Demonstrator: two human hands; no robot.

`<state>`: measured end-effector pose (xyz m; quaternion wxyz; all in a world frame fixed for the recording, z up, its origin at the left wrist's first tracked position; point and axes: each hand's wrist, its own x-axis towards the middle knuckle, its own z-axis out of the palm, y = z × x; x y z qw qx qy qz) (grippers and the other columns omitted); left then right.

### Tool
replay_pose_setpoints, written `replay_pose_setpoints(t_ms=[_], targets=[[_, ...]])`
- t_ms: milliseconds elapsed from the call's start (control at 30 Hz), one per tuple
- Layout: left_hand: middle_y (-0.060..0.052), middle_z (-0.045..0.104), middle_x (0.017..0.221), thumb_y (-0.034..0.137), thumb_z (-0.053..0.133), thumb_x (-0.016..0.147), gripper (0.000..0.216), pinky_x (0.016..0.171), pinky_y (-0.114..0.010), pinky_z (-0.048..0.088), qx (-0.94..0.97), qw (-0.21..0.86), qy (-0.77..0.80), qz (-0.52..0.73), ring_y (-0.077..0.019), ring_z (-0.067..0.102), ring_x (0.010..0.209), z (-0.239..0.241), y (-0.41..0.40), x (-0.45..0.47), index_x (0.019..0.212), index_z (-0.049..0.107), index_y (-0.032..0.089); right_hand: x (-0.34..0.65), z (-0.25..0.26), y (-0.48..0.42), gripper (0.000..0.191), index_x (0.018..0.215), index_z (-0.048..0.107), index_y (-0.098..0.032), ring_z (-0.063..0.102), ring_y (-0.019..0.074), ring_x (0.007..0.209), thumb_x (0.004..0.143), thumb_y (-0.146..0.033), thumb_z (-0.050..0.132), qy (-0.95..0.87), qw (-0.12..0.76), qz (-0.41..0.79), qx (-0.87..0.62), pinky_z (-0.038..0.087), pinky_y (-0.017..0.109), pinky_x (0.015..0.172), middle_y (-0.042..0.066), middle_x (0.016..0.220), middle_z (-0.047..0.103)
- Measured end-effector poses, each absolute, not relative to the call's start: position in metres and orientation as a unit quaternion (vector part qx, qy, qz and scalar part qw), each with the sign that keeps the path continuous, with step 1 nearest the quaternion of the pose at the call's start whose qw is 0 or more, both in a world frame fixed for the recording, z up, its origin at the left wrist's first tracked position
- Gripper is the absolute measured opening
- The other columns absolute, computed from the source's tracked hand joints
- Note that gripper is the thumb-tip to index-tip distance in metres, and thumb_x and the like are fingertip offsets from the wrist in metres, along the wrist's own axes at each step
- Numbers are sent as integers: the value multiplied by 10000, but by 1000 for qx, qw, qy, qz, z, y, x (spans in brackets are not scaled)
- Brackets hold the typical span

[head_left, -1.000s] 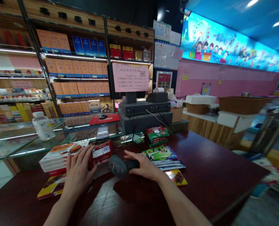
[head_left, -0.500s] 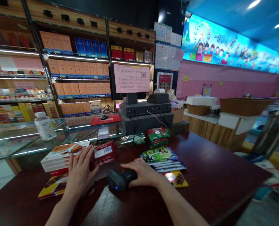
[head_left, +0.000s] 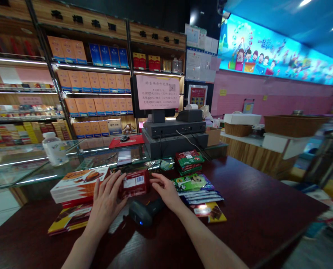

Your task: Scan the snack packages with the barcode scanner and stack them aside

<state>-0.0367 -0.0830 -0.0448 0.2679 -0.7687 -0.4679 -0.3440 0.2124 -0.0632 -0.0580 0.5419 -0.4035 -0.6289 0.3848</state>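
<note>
dark wood counter (head_left: 253,205) w/ scanner (head_left: 143,213), snack pkts (head_left: 196,184), biscuit boxes (head_left: 76,184), choc bars (head_left: 68,220).

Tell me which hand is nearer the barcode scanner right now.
Right. The right hand hovers just above the handle of the barcode scanner, fingers spread; the left hand is further left, gripping the red pack.

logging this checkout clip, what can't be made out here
Head view:
- red box: left end covered by the left hand; label print too small.
- scanner: handle partly hidden by the right hand.
- pink sign: text too small.
- small patch behind the box: blurred out.
</note>
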Motion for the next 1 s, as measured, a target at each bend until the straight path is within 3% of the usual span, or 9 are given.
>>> replay_pose_setpoints(t_ms=[167,433,567,767,867,1000], targets=[[-107,410,1515,304,597,869,629,1210,-562,181,-767,254,-482,-340,-308,400,1385,-41,-85,-29,1470,413,294,209,-64,-56,370,1142,689,-191,698,219,903,785,-285,662,-627,547,393,-392,536,357,835,60,983,754],[-75,630,1205,362,646,841,717,1086,-522,362,-766,175,-530,-318,-278,562,1137,-40,-85,-30,1502,370,336,211,-61,-57,127,837,693,-193,660,175,714,744,-279,683,-614,560,367,-418,518,297,703,6,762,715],[-68,657,1208,364,654,813,734,1052,-504,403,-755,82,-541,-361,-269,590,1139,-45,-78,-28,1490,377,306,211,-60,-58,136,834,693,-195,659,182,702,737,-291,686,-595,573,359,-434,527,308,696,11,753,719],[-63,742,1111,468,623,797,731,939,-407,523,-693,-148,-518,-478,-235,697,1009,-43,-71,-26,1453,425,215,213,-56,-60,103,792,694,-196,646,191,694,765,-293,668,-589,584,316,-460,508,319,696,14,735,712],[-33,774,957,517,626,770,640,932,-394,520,-634,-164,-551,-517,-238,708,972,-37,-75,-26,1325,560,205,213,-55,-62,115,810,703,-203,642,193,732,795,-306,654,-602,581,284,-469,493,322,723,16,785,712],[-20,765,876,537,643,733,382,810,-339,537,-606,-136,-577,-530,-228,707,851,-32,-82,-26,936,698,218,213,-55,-65,106,809,709,-220,609,190,773,816,-311,656,-618,577,234,-480,473,320,750,19,828,677]])
